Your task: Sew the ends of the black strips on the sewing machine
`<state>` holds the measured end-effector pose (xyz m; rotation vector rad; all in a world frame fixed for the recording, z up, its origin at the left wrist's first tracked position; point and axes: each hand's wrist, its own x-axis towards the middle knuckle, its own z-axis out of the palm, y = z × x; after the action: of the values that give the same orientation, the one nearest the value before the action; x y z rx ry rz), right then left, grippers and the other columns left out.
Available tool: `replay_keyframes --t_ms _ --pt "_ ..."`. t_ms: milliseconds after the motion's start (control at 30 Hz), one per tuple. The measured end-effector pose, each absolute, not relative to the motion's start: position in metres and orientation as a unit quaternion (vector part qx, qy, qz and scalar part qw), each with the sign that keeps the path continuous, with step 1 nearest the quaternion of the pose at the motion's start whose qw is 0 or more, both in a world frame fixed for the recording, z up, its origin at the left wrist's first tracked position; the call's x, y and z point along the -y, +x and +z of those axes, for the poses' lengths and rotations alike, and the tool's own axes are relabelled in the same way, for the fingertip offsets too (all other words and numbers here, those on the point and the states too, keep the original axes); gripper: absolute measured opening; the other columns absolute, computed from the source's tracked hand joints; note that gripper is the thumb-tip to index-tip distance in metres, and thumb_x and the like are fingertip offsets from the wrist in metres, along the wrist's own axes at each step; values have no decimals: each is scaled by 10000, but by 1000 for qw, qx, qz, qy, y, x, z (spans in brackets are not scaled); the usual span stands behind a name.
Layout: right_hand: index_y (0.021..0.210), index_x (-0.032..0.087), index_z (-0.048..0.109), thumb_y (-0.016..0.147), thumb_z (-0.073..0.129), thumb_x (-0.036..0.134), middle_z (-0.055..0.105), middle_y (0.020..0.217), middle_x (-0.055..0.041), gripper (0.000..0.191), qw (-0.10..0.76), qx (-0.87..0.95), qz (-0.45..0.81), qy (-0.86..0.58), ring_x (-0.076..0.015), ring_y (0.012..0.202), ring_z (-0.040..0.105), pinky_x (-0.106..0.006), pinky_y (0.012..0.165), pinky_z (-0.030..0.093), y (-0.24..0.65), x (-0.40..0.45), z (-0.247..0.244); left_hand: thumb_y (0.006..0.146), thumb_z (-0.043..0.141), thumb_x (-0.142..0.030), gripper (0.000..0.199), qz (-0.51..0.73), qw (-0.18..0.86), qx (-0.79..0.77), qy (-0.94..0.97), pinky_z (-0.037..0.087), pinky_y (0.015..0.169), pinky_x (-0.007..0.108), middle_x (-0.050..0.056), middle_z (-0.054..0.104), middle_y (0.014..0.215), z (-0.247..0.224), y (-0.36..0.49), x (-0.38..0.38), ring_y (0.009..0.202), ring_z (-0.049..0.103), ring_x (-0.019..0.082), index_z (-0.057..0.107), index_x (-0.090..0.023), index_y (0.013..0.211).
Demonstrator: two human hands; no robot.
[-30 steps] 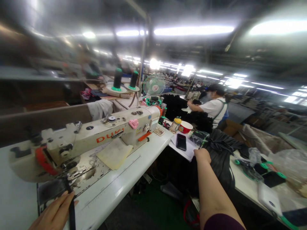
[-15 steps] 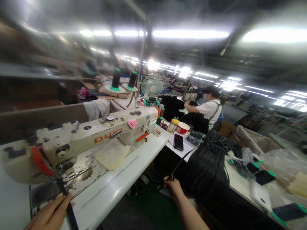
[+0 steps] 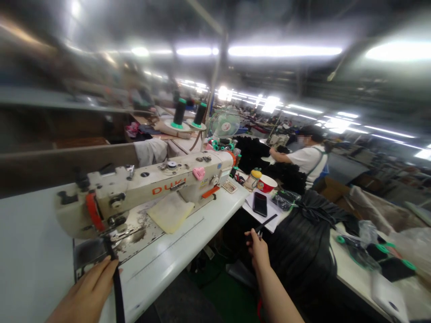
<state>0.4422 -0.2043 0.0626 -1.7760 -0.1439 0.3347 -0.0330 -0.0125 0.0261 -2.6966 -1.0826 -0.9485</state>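
Observation:
At the lower left, my left hand is closed on a black fabric strip, which runs from under the sewing machine's presser foot down past the table's front edge. The white sewing machine lies across the table above this hand. My right hand is out over the gap between the two tables, closed on another black strip whose end sticks out up and right. A small shiny metal bit shows at these fingers; I cannot make out what it is. Right of it hangs a large bundle of black strips.
A yellowish cloth lies on the machine bed. On the side table are a phone, a red-and-white bowl and black thread spools. Two thread cones and a fan stand behind. A co-worker sits beyond.
The view has shifted left. My right hand has risen slightly; its strip ran toward the black bundle before and now shows a free end. My left hand stays at the strip by the presser foot.

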Motion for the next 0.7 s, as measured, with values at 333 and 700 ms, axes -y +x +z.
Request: replay_keyframes --t_ms 333,700 --pt "893 226 758 593 733 631 728 781 -46 505 468 289 187 -814 -221 660 633 -312 626 532 390 167 101 844 405 59 530 -206 159 392 -882 586 1015 379 138 705 1277 62 -8 27 1170 687 262 683 -130 1254" --pt "1195 236 737 788 700 700 726 734 -13 618 379 547 258 -700 -201 685 718 -235 674 597 317 147 104 931 423 3 420 -194 84 399 -892 529 1078 402 167 679 1276 82 -3 31 1185 670 252 618 -113 1285"
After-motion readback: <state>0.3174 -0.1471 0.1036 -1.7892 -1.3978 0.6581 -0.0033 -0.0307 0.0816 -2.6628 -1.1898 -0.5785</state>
